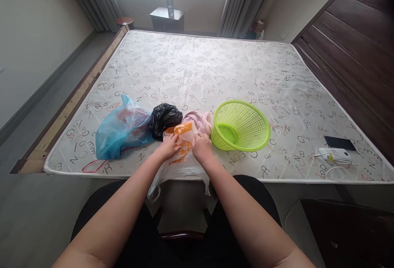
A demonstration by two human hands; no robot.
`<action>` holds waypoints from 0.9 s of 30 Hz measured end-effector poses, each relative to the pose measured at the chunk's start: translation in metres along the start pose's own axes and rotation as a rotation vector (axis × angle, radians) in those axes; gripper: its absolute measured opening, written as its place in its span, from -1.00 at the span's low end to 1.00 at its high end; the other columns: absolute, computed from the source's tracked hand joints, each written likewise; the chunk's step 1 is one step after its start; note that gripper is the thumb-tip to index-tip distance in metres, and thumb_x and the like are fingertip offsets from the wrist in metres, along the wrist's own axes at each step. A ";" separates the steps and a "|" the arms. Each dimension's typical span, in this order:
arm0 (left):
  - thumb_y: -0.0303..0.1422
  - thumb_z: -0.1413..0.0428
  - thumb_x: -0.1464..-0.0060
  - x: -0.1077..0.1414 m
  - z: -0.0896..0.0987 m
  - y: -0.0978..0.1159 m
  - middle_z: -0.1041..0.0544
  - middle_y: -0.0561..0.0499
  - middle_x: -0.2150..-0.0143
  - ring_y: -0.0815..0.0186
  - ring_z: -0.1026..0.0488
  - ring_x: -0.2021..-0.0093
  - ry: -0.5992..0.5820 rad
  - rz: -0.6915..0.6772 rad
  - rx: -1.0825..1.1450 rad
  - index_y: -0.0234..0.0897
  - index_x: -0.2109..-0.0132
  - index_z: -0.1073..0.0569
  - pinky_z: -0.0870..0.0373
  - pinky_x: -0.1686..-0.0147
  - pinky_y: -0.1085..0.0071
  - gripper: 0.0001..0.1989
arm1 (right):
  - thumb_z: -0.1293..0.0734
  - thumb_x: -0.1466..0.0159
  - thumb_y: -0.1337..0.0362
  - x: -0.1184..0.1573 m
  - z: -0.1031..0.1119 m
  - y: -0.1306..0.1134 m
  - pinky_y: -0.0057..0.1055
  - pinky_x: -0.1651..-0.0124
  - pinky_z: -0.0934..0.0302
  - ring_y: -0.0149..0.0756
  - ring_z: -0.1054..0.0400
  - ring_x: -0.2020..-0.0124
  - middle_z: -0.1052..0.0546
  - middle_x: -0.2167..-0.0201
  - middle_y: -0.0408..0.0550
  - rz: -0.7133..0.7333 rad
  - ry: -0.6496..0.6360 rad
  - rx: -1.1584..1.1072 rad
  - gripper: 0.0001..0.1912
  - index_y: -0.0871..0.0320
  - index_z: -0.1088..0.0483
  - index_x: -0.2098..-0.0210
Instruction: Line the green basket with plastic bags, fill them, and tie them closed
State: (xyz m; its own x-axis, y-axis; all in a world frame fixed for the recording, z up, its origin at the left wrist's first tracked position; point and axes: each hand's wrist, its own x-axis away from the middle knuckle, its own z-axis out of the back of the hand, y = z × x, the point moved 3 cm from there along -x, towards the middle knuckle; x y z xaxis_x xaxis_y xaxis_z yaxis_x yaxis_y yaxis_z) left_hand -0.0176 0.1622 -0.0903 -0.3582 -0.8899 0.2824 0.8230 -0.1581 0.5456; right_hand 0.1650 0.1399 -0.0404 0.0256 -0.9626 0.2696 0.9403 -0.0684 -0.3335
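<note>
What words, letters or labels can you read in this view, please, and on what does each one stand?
Mattress cover: scattered single letters, among them "R", "N", "C", "E" and "O", with no whole words.
White plastic bag: orange print, partly covered and too blurred to read.
Bottle on the bedside cabinet: any label is too small to read.

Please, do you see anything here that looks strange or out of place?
The green plastic basket lies tipped on its side on the bare mattress, not on its base, and a thin red loop lies loose near the mattress edge.
</note>
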 end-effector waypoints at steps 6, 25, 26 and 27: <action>-0.19 -0.08 -0.26 -0.002 0.015 0.005 -0.24 -0.25 -0.44 0.06 -0.15 -0.45 0.126 -0.066 0.049 -0.34 -0.43 -0.22 -0.02 -0.45 0.16 -0.33 | -0.06 -0.44 0.22 0.001 0.007 -0.002 0.00 -0.40 -0.03 0.09 0.28 -0.53 -0.19 -0.42 0.24 -0.034 0.167 0.001 -0.39 0.29 -0.20 -0.41; -0.24 -0.02 -0.26 0.018 0.119 -0.034 -0.30 -0.23 -0.38 -0.01 -0.18 -0.41 0.582 0.285 -0.151 -0.30 -0.27 -0.40 -0.08 -0.43 0.10 -0.51 | -0.17 -0.40 0.12 -0.003 -0.004 -0.001 -0.02 -0.42 0.01 0.10 0.20 -0.53 0.09 -0.54 0.21 -0.079 0.076 -0.003 -0.21 0.13 0.18 -0.53; -0.21 -0.05 -0.24 0.019 0.119 -0.044 -0.20 -0.27 -0.44 -0.09 -0.11 -0.45 0.543 0.396 -0.180 -0.31 -0.34 -0.32 -0.06 -0.43 0.02 -0.42 | -0.16 -0.40 0.12 -0.003 -0.005 -0.001 -0.02 -0.43 0.02 0.10 0.21 -0.53 0.10 -0.54 0.19 -0.071 0.059 -0.002 -0.21 0.13 0.17 -0.53; -0.17 -0.09 -0.21 0.020 0.116 -0.054 -0.10 -0.32 -0.49 -0.17 -0.04 -0.47 0.470 0.504 -0.193 -0.32 -0.41 -0.24 -0.06 -0.41 -0.06 -0.31 | -0.15 -0.41 0.12 -0.004 -0.006 -0.001 -0.02 -0.43 0.02 0.09 0.22 -0.53 0.10 -0.54 0.17 -0.061 0.043 -0.001 -0.23 0.13 0.15 -0.53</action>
State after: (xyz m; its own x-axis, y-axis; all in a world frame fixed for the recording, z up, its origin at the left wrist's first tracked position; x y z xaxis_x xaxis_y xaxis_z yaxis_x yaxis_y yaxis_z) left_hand -0.1209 0.2023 -0.0224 0.2780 -0.9580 0.0696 0.9173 0.2863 0.2768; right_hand 0.1623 0.1420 -0.0467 -0.0465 -0.9671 0.2502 0.9393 -0.1276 -0.3186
